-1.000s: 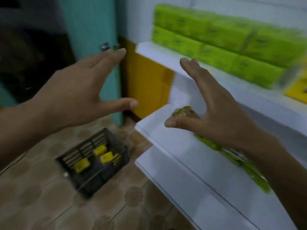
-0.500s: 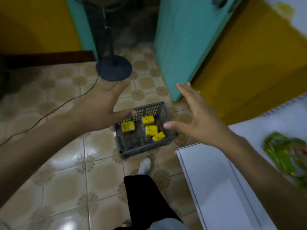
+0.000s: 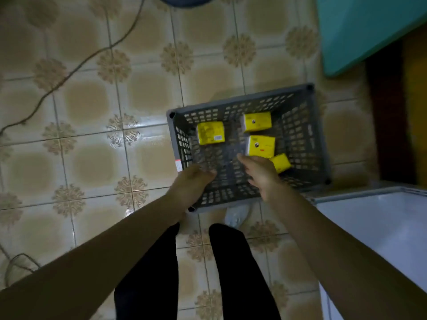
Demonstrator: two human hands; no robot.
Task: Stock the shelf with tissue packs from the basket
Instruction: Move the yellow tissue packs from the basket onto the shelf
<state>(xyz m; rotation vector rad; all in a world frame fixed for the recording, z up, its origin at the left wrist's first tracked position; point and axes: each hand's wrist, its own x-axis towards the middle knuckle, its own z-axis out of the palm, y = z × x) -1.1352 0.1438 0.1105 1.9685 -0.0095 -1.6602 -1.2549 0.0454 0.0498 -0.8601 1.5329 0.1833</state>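
Most of the view is taken up by the tiled floor [image 3: 92,158], across which a dark cable [image 3: 76,68] is trailed. At the lower right a white shelf [image 3: 381,227] is seen from above, just beside the grey plastic basket [image 3: 300,135], which is set on the floor, presumably so that packs can be lifted straight across.

Four yellow tissue packs are held in the basket and nothing else. One [image 3: 210,133] lies apart at the left. Two, [image 3: 257,121] and [image 3: 262,146], are lined up at the right. A smaller-looking fourth [image 3: 280,163] is tilted against the near side.

Both arms are stretched down into the basket, judged to be the reach for the next pick. The left hand [image 3: 190,183] is pointed away from the camera, and its grip cannot be told. The right hand [image 3: 262,175] is loosely spread, its fingertips [image 3: 241,157] brought to the edge of the nearer right-hand pack, with nothing pinched.
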